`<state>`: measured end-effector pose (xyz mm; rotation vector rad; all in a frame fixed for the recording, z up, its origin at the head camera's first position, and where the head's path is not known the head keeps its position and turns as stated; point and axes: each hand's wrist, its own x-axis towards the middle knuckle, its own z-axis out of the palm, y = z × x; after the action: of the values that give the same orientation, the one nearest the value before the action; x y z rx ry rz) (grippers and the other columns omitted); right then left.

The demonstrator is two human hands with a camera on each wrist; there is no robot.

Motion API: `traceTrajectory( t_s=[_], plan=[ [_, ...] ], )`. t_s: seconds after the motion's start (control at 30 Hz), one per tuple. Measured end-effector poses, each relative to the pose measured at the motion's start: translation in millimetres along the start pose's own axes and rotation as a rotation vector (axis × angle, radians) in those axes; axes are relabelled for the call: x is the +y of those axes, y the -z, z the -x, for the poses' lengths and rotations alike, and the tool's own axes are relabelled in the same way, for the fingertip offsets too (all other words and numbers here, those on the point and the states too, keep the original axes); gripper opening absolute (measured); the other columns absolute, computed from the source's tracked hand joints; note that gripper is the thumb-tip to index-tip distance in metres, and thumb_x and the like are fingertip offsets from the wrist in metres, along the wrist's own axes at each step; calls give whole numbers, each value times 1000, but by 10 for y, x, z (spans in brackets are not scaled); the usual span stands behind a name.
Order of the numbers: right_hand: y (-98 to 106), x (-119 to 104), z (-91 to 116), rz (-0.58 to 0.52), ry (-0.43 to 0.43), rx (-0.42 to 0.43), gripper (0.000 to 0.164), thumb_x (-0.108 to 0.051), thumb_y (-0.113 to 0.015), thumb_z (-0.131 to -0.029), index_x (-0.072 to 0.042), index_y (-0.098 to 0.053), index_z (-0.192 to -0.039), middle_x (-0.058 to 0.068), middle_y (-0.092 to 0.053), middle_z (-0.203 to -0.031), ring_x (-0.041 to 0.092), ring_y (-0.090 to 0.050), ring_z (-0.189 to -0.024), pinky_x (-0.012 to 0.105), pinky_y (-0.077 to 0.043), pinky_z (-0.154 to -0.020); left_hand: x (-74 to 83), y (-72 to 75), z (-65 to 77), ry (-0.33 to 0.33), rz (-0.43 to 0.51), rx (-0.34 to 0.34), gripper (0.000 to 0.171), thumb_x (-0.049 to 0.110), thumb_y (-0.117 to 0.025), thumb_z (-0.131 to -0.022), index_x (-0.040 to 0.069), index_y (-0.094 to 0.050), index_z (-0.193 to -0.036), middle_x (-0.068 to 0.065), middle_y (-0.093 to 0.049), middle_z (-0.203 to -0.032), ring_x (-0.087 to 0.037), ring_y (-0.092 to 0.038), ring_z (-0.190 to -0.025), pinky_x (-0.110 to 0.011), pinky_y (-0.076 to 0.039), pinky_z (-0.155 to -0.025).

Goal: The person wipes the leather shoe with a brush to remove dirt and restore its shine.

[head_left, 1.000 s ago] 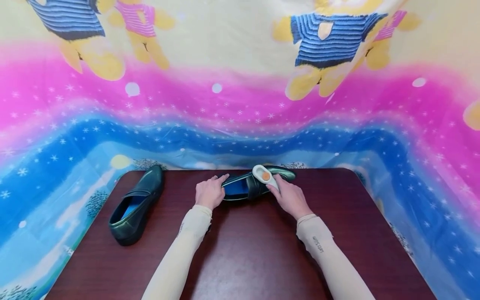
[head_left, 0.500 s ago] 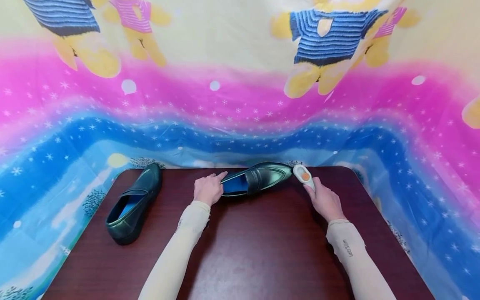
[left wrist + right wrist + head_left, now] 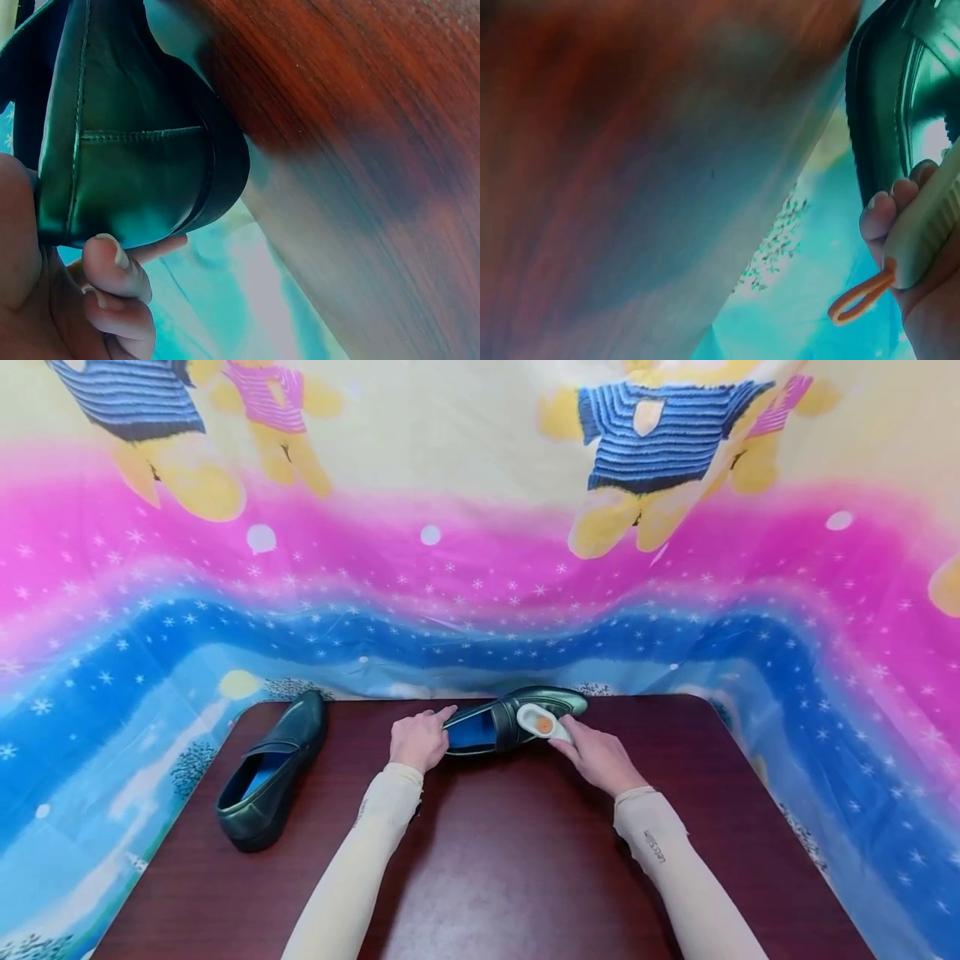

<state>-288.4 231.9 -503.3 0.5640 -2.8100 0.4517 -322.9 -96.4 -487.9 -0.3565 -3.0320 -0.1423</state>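
Note:
A dark green-black leather loafer (image 3: 487, 727) with a blue insole lies near the table's far edge, toe to the right. My left hand (image 3: 418, 741) grips it by the heel; in the left wrist view, curled fingers (image 3: 120, 281) show below the heel (image 3: 142, 180). My right hand (image 3: 602, 758) holds a white shoe brush (image 3: 537, 720) with an orange spot over the loafer's front part. An orange loop (image 3: 859, 300) hangs from the brush handle (image 3: 922, 232) in the right wrist view, where dark bristles show only at the frame's edge. Whether they touch the leather is hard to tell.
A second matching loafer (image 3: 273, 772) stands at the table's left side, toe pointing away. The dark reddish-brown table (image 3: 495, 860) has rounded far corners. Behind and around it hangs a colourful cloth (image 3: 480, 577) printed with bears and snowflakes.
My right hand and the brush went right to the loafer's toe tip, then came back left over its front. The left hand keeps its grip on the heel.

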Motion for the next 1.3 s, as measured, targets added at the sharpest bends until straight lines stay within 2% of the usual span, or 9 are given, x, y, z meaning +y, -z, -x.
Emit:
traceTrajectory(
  t_s=[0.2,0.47,0.63,0.8,0.9,1.13,1.3],
  plan=[
    [59,269,50,43,3,18,27,-39,-60,-106,-14,-52,-115,1,-56,-86,20,-53,-74,41,-47,-64,-7,-20,-12,16,-11,-7,51,27,-55,-104,37,-50,-154,-9,-67,-138,-21,-49,-50,-35,-40,-44],
    [345,744,303,95,-111,29,30,-38,-55,-108,-10,-51,-117,8,-58,-87,25,-53,-73,48,-47,-64,-7,-15,-4,2,-4,-5,51,28,-54,-104,36,-49,-154,-11,-66,-141,-21,-49,-48,-34,-41,-43],
    [447,851,405,54,-213,22,30,-37,-56,-108,-9,-52,-118,10,-62,-87,24,-53,-68,44,-45,-62,-11,-21,21,-4,3,-5,53,27,-55,-104,36,-48,-155,-13,-61,-147,-21,-50,-49,-35,-41,-45],
    [433,761,406,-39,-260,50,38,-42,-52,-109,-8,-52,-127,16,-68,-98,25,-57,-71,45,-47,-63,3,-28,58,-6,19,-2,54,27,-57,-103,35,-48,-155,-15,-61,-147,-21,-50,-48,-36,-44,-47],
    [409,639,369,-83,-262,57,43,-47,-47,-110,-9,-53,-129,15,-68,-98,26,-56,-72,44,-45,-64,2,-47,96,-5,58,6,55,27,-59,-102,34,-48,-155,-16,-60,-146,-21,-48,-47,-36,-45,-48],
    [411,252,230,-148,-215,87,41,-45,-48,-109,-10,-60,-126,10,-65,-100,26,-56,-81,44,-45,-73,-54,-134,206,-24,289,4,66,19,-73,-94,28,-49,-155,-18,-52,-138,-22,-48,-49,-38,-47,-55],
    [382,-125,103,-143,-145,124,36,-38,-57,-107,-9,-62,-128,8,-66,-102,26,-58,-83,46,-49,-75,-116,-133,257,-46,388,-27,73,20,-81,-86,27,-50,-153,-16,-48,-137,-26,-58,-63,-46,-55,-75]
  ],
)
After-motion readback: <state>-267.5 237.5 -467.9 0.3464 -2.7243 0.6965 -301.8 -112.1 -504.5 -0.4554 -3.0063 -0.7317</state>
